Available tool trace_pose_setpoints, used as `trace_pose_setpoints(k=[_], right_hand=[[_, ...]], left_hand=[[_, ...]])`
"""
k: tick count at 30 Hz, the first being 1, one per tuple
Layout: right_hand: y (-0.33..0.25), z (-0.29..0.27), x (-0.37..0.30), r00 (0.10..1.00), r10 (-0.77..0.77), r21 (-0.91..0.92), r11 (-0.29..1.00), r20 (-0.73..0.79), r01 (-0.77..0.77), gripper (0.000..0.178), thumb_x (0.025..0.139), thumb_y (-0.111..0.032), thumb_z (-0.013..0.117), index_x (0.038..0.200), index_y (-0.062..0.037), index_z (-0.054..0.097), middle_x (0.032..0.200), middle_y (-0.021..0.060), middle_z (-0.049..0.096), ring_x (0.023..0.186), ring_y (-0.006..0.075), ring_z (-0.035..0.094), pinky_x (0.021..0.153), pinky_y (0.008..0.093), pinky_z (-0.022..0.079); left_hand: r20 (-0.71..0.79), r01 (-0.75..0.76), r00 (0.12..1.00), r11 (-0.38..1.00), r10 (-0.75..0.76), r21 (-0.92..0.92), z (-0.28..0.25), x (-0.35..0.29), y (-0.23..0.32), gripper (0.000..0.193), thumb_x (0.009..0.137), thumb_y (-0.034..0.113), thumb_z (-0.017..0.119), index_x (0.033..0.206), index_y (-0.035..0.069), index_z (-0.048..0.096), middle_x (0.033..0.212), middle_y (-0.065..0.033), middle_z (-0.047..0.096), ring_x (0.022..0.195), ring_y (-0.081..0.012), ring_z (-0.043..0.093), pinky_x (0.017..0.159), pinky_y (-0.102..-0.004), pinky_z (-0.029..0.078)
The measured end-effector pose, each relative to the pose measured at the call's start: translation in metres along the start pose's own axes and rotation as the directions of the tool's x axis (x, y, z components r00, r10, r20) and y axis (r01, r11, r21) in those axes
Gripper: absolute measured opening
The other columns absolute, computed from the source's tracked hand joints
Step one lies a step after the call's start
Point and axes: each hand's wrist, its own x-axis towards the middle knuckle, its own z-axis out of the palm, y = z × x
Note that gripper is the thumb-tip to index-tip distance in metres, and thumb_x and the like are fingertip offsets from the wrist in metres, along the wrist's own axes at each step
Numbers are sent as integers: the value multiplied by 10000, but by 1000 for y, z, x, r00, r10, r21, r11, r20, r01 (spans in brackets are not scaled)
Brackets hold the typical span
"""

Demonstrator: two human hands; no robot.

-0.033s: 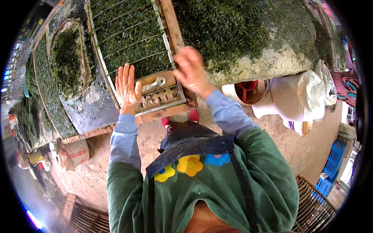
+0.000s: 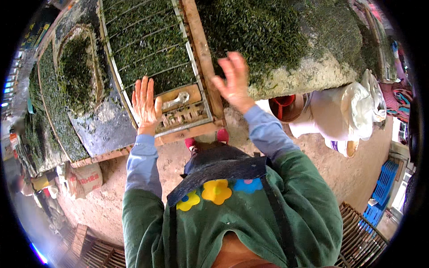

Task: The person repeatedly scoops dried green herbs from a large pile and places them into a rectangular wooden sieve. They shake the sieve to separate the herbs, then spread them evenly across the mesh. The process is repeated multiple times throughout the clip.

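My left hand [image 2: 144, 102] lies flat, fingers straight and close together with the thumb out, at the near left corner of a pale-rimmed tray [image 2: 195, 67]. It holds nothing. Thin pale bars cross the tray, and dark green shredded leaves [image 2: 152, 49], looking like tea leaves, fill it. At its near end is a wooden board [image 2: 193, 92] with a shiny metal fitting [image 2: 176, 101] on top. Below that, a slotted strip [image 2: 185, 117] holds bits of leaf. My right hand [image 2: 234, 85], slightly blurred, is raised with fingers apart just right of the wooden rail [image 2: 203, 53], empty.
A big heap of green leaves [image 2: 254, 35] covers the surface at the right. More leaves [image 2: 78, 67] lie on the dark slab [image 2: 103, 134] at the left. White sacks [image 2: 333, 111] and a bucket with a red scoop [image 2: 282, 105] stand at the right; blue crates [image 2: 380, 187] lie farther back.
My right hand has moved right, away from the tray's edge and rail, and its fingers have spread. My left hand stays almost where it was.
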Motion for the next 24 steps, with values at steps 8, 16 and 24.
trace_pose_setpoints(k=[8, 16, 24], right_hand=[[96, -19, 70, 770, 593, -488, 757, 235, -434, 764, 638, -326, 802, 1301, -269, 426, 1446, 205, 135, 1228, 547, 225, 943, 622, 347], [109, -62, 92, 937, 290, -445, 877, 195, -179, 381, 633, -168, 713, 1004, -157, 625, 1186, 117, 505, 966, 316, 554, 763, 390, 521], [66, -133, 139, 972, -59, -428, 890, 228, 155, 287, 621, -99, 705, 897, -148, 640, 1107, 44, 552, 978, 284, 534, 683, 381, 543]], left_hand=[[31, -25, 999, 997, 23, 78, -5, 3, 1, 566, 891, 388, 322, 1368, 88, 378, 1456, -72, 308, 1356, -275, 249, 1085, -416, 203], [35, 10, 999, 999, -11, 51, -5, 3, 2, 575, 887, 419, 317, 1378, 124, 375, 1465, -54, 292, 1362, -273, 233, 1089, -434, 175], [47, 21, 999, 999, -19, -47, -10, 6, 0, 569, 920, 443, 323, 1368, 95, 375, 1455, -68, 304, 1365, -276, 220, 1097, -452, 136]])
